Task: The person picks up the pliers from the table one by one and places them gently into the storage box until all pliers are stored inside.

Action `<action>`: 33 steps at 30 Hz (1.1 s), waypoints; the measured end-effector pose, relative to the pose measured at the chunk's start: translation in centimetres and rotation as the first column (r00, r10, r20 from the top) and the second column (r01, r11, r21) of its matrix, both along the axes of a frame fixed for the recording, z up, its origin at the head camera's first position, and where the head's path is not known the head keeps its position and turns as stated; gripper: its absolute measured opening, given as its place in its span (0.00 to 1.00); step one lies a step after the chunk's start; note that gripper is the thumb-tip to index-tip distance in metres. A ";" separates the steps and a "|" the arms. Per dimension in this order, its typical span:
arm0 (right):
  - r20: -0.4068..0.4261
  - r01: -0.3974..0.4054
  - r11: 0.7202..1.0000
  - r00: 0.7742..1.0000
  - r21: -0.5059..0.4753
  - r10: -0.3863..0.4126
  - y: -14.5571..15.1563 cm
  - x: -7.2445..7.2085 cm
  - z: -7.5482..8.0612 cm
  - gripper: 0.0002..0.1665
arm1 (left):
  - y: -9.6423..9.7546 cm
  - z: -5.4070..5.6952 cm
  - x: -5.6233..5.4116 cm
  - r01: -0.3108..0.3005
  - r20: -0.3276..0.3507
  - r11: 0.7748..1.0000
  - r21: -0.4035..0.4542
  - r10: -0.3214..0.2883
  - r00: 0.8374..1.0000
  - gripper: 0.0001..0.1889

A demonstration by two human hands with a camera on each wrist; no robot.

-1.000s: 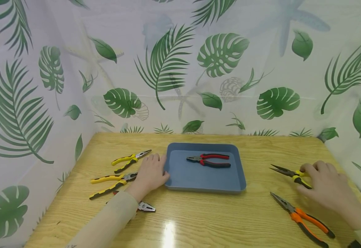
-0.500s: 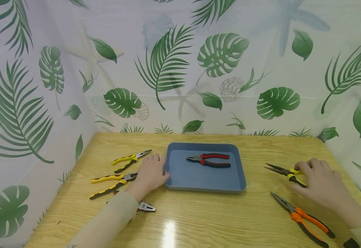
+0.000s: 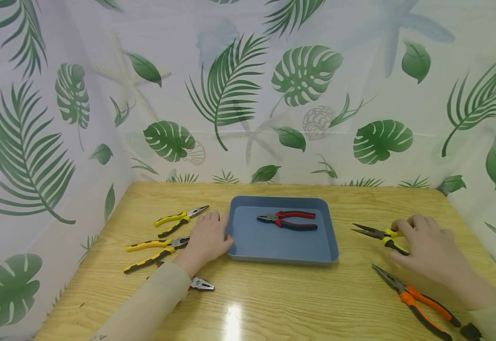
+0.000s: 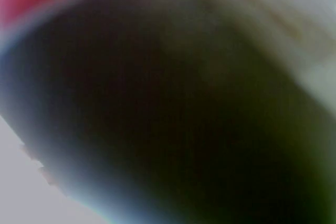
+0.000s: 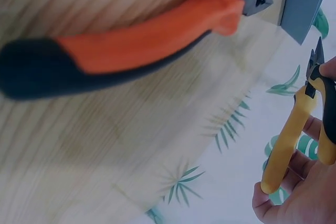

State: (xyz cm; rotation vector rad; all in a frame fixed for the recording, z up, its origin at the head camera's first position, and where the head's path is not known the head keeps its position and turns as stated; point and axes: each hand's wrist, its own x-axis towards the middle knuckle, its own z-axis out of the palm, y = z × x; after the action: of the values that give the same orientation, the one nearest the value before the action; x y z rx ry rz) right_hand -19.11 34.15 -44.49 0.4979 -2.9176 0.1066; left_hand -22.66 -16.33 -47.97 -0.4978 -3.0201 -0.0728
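Note:
My right hand (image 3: 429, 248) grips yellow-and-black needle-nose pliers (image 3: 384, 235) by the handles, their long jaws pointing left toward the tray. In the right wrist view, fingers lie around the yellow handle (image 5: 289, 145). At the blue-grey tray (image 3: 282, 253), my left hand (image 3: 207, 237) rests against the left wall, with thumb and index finger right at the rim. Inside the tray lie red-and-black combination pliers (image 3: 288, 221). Orange-and-black needle-nose pliers (image 3: 410, 296) lie in front of the right hand. The left wrist view is dark and blurred.
Left of the tray lie yellow-and-black needle-nose pliers (image 3: 181, 220) and larger yellow-and-black pliers (image 3: 156, 251). Pliers with a silver head (image 3: 202, 283) are partly covered by the left forearm. A leaf-patterned cloth (image 3: 248, 94) walls in the wooden table (image 3: 299, 303) at the back and sides.
My right hand has moved left across the table with the yellow-and-black needle-nose pliers, closer to the tray. The left hand and the tray have stayed in place.

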 end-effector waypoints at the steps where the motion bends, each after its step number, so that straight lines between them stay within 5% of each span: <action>1: -0.003 -0.002 1.000 1.000 -0.002 0.002 -0.3 0.0 0.0 0.32 | 0.0 0.1 0.0 0.001 -0.001 1.000 0.002 -0.001 1.000 0.25; 33: -0.013 -0.059 0.998 0.998 -0.012 0.059 -5.1 -0.5 1.2 0.27 | -0.1 -0.2 -0.1 -0.004 0.008 1.000 -0.012 0.004 1.000 0.28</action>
State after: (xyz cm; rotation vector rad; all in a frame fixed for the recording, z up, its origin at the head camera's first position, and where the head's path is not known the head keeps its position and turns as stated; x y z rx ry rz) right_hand -19.60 29.02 -43.28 0.5805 -2.8890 0.1292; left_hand -22.74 -16.41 -48.14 -0.4931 -3.0311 -0.0560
